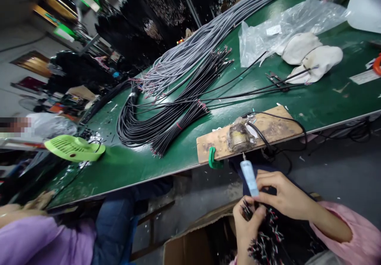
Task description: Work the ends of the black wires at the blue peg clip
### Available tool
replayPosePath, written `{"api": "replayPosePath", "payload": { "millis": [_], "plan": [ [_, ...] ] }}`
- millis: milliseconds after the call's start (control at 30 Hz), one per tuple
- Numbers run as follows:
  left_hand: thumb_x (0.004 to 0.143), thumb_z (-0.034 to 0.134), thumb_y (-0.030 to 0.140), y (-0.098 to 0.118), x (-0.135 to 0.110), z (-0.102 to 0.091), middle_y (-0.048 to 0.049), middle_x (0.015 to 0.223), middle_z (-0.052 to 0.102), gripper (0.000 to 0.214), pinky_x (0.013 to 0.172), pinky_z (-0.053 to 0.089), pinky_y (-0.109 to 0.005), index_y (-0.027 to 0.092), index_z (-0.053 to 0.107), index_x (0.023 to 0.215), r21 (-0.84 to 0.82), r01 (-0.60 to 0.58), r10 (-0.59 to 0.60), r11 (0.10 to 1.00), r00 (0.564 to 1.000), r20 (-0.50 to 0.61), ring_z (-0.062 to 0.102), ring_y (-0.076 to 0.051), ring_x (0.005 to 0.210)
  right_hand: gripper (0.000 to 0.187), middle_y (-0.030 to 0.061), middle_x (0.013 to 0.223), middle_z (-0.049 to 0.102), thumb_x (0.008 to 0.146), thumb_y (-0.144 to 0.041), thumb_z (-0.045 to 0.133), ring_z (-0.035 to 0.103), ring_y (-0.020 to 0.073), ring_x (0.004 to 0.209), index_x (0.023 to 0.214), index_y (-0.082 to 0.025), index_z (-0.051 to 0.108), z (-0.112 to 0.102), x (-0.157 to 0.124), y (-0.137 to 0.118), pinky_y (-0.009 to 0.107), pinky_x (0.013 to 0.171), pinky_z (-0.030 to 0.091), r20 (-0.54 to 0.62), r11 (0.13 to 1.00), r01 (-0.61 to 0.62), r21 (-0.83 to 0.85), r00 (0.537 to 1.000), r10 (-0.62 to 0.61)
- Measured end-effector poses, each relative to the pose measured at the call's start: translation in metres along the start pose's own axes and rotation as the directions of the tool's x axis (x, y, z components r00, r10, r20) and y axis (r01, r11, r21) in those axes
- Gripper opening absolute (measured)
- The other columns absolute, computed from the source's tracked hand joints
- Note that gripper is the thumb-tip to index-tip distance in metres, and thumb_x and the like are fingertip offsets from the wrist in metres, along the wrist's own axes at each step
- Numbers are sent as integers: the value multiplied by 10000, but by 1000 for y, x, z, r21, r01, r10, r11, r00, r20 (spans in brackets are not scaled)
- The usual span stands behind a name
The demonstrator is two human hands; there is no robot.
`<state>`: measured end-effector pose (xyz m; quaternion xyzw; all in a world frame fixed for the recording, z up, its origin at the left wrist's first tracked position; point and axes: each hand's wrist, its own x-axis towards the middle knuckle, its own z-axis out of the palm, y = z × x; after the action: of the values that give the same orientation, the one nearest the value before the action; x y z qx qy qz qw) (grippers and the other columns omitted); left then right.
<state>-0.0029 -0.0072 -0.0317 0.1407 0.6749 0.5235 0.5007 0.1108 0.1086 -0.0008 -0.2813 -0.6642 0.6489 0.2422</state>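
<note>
My left hand (pixel 246 221) is closed around thin black cables (pixel 246 210) with stripped ends. Above it, the fingers of my right hand (pixel 278 191) pinch the lower end of a light blue tube (pixel 249 175). A thin metal tip on that tube points up to a small motor-like device (pixel 239 137) wrapped in clear film; whether the two are joined, I cannot tell. The device sits on a wooden board (pixel 276 124), held at the table edge by a green clamp (pixel 212 158). More cable ends with coloured wires (pixel 268 237) hang beside my left hand.
Black cable bundles (pixel 143 132) and long grey cables (pixel 190 50) lie across the green table (pixel 127 177). White gloves (pixel 321 62), pliers (pixel 276 80), a plastic bag (pixel 285 27) and a lime-green fan-like device (pixel 74 148) lie there too. A cardboard box (pixel 184 249) stands below; a person in purple (pixel 44 241) sits left.
</note>
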Motion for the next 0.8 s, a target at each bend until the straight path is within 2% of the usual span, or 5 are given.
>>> {"api": "replayPosePath", "payload": {
  "millis": [100, 200, 533, 700, 800],
  "plan": [
    [567, 867, 456, -12, -6, -5, 17, 574, 614, 434, 488, 451, -251, 157, 638, 784, -93, 2, -15, 996, 991, -130, 555, -136, 476, 209, 33, 736, 648, 899, -259, 622, 566, 176, 712, 747, -167, 731, -2, -5, 11, 282, 655, 405, 19, 999, -23, 30, 1000, 23],
    [574, 861, 479, -19, -10, -7, 7, 574, 626, 442, 453, 452, -244, 164, 627, 778, -107, -12, -6, 994, 986, -167, 558, -136, 456, 230, 34, 735, 639, 919, -286, 597, 553, 169, 685, 788, -169, 745, -3, -11, 19, 278, 624, 393, 22, 999, -36, 41, 999, 35],
    [645, 816, 503, -16, -13, -8, 19, 499, 583, 412, 403, 437, -209, 167, 579, 633, -72, -41, 36, 997, 997, -67, 502, -98, 391, 208, 56, 754, 651, 917, -271, 591, 583, 190, 740, 808, -159, 728, -1, -18, 10, 306, 675, 412, -14, 1000, 26, 1, 1000, -26],
    [651, 811, 522, -13, -13, -6, 14, 525, 606, 431, 348, 417, -195, 158, 593, 727, -132, -29, 18, 991, 997, -77, 532, -107, 374, 179, 36, 665, 623, 857, -176, 610, 534, 168, 653, 706, -159, 706, 3, -22, 13, 288, 596, 383, -57, 996, 13, -87, 998, -18],
    [700, 782, 516, -9, -13, -3, 39, 477, 562, 425, 355, 437, -194, 178, 526, 671, -212, -40, 36, 977, 999, -20, 517, -94, 335, 174, 30, 639, 628, 829, -144, 626, 544, 166, 644, 675, -158, 705, 6, -24, 16, 286, 597, 397, -47, 996, 26, -84, 998, -30]
  ]
}}
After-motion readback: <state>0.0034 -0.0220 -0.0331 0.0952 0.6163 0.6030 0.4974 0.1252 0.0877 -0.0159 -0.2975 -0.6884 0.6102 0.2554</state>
